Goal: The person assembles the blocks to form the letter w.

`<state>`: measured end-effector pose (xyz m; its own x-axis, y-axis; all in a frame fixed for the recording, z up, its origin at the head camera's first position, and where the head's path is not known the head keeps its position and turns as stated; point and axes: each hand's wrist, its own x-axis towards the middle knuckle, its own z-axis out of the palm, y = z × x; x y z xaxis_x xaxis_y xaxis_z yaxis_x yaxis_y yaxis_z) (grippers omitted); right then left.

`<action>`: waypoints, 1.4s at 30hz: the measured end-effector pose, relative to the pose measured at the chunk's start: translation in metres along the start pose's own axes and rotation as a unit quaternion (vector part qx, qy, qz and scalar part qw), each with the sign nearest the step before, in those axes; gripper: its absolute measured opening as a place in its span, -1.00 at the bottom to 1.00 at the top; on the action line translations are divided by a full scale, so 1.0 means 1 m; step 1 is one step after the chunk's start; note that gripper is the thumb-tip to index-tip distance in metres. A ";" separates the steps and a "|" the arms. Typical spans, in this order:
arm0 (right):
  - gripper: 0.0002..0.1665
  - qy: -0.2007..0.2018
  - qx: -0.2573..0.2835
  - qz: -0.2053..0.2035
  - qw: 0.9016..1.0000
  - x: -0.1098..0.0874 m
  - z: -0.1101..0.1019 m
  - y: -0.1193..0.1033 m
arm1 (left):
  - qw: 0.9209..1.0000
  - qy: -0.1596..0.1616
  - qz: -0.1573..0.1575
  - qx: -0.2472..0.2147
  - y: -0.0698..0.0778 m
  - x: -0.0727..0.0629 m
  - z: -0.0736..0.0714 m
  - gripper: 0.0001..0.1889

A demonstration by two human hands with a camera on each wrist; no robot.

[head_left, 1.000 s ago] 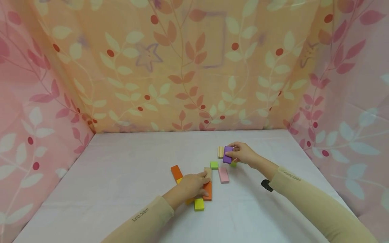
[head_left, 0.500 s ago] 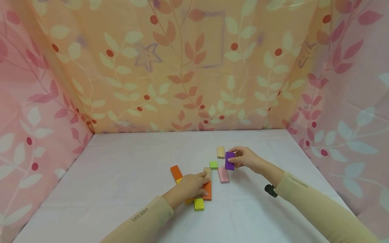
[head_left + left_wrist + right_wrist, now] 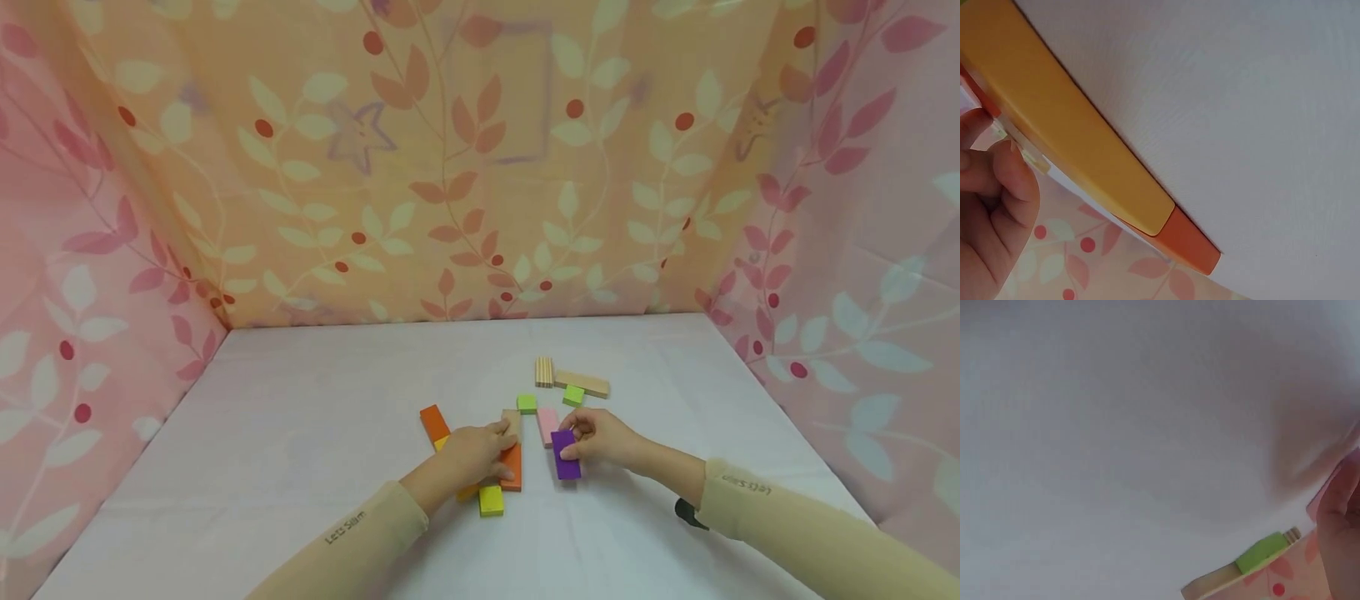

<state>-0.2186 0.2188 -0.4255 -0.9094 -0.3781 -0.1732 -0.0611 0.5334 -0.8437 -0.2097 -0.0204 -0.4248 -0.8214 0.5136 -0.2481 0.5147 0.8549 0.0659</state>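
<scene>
In the head view my right hand (image 3: 609,437) pinches a purple block (image 3: 566,455) between thumb and fingers. It holds the block just in front of a pink block (image 3: 547,427). My left hand (image 3: 461,458) rests its fingertips by a plain wooden block (image 3: 511,423) and an orange block (image 3: 512,467). Under and beside that hand lies a slanted line of blocks, with an orange-red one (image 3: 434,424) at its far end and a yellow one (image 3: 491,501) nearest me. The left wrist view shows a long yellow-orange block (image 3: 1066,112) close up, beside loosely bent fingers.
Behind the right hand lie a green block (image 3: 573,396), a long wooden block (image 3: 583,383) and a striped block (image 3: 543,372). Another green block (image 3: 527,404) sits near the wooden one. White cloth (image 3: 300,400) covers the table, and patterned curtains (image 3: 450,208) enclose it.
My right hand has carried the purple block toward me, from beside the striped block to the front of the pink one, uncovering a green and a long wooden block. The left hand stays put.
</scene>
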 end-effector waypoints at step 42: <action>-0.44 -0.020 -0.131 -0.101 0.986 -0.014 -0.006 0.019 | 1.000 0.013 0.012 0.000 -0.001 0.000 0.000 -0.30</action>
<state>-0.2096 0.2384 -0.4363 -0.8511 -0.5235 -0.0394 -0.3485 0.6196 -0.7034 -0.2099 -0.0216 -0.4251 -0.8148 0.5363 -0.2202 0.5347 0.8420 0.0718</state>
